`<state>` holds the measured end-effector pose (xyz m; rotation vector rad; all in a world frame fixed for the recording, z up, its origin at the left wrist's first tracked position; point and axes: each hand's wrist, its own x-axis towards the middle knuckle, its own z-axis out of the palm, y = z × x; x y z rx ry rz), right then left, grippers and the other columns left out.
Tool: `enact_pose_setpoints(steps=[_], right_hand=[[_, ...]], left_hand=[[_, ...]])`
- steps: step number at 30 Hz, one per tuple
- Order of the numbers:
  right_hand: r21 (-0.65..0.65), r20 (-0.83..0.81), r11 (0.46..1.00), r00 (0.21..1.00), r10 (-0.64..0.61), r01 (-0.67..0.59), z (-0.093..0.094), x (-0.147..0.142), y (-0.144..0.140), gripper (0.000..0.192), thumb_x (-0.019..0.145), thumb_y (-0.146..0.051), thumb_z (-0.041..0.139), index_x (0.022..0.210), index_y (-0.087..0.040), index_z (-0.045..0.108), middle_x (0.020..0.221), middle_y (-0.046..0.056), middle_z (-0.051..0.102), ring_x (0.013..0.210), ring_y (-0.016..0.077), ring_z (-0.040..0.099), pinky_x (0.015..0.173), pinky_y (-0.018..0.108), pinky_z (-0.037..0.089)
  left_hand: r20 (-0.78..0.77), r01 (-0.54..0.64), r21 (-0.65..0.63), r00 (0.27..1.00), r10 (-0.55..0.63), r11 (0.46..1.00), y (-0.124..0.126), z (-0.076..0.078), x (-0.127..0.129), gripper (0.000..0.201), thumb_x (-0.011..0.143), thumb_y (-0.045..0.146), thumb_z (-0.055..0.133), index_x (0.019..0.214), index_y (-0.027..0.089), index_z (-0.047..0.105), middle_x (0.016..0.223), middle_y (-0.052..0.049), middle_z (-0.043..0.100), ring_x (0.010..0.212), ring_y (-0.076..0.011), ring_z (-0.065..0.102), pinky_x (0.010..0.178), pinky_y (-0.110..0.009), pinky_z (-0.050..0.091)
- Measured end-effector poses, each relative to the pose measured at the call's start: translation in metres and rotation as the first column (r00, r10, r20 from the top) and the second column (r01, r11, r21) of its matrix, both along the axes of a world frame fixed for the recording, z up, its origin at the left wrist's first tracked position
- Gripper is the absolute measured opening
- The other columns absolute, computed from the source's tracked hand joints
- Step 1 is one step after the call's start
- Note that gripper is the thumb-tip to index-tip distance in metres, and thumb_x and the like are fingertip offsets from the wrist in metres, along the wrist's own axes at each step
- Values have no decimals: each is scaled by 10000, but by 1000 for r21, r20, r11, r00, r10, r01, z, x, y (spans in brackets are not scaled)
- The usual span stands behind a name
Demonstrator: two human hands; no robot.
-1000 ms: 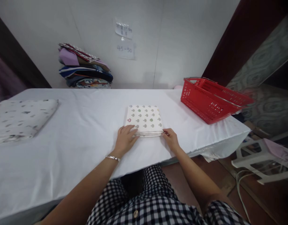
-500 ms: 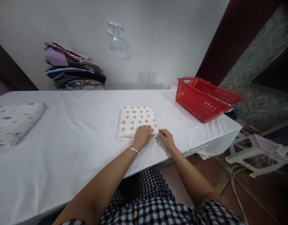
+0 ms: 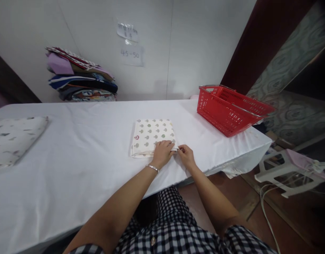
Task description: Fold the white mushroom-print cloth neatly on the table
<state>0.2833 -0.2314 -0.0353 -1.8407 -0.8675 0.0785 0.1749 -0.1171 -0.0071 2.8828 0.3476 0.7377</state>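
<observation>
A folded white cloth (image 3: pixel 149 135) printed with small tree and mushroom shapes lies flat on the white table (image 3: pixel 85 148), near its front edge. My left hand (image 3: pixel 163 153), with a silver bracelet on the wrist, rests palm down on the cloth's near right part. My right hand (image 3: pixel 186 156) pinches the cloth's near right corner between its fingertips. The two hands almost touch.
A red plastic basket (image 3: pixel 230 109) stands at the table's right end. A stack of folded fabrics (image 3: pixel 80 79) leans against the back wall. Another folded patterned cloth (image 3: pixel 14 137) lies at the left. A white plastic stool (image 3: pixel 292 169) stands on the floor, right.
My left hand slid from the cloth's near left corner to its near right part, beside my right hand. The view shifted slightly right.
</observation>
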Motion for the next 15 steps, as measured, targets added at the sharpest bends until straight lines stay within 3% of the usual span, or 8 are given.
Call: enact_pose_setpoints(steps=[5, 15], right_hand=[[27, 1, 999, 1000, 25, -25, -2, 1, 1, 127, 728, -270, 504, 782, -210, 602, 699, -14, 587, 607, 138, 517, 612, 264, 423], [48, -25, 999, 999, 25, -23, 0, -1, 0, 109, 715, -270, 514, 754, -206, 593, 678, -15, 577, 591, 134, 507, 593, 260, 410]], left_hand=[[7, 62, -26, 998, -62, 998, 2, -3, -1, 266, 851, 323, 556, 1101, 241, 591, 1168, -62, 585, 1086, -221, 488, 879, -376, 376], [-12, 47, -35, 999, -48, 998, 3, 3, 5, 226, 822, 245, 585, 1041, 250, 638, 1089, -49, 622, 1032, -232, 509, 833, -389, 392]])
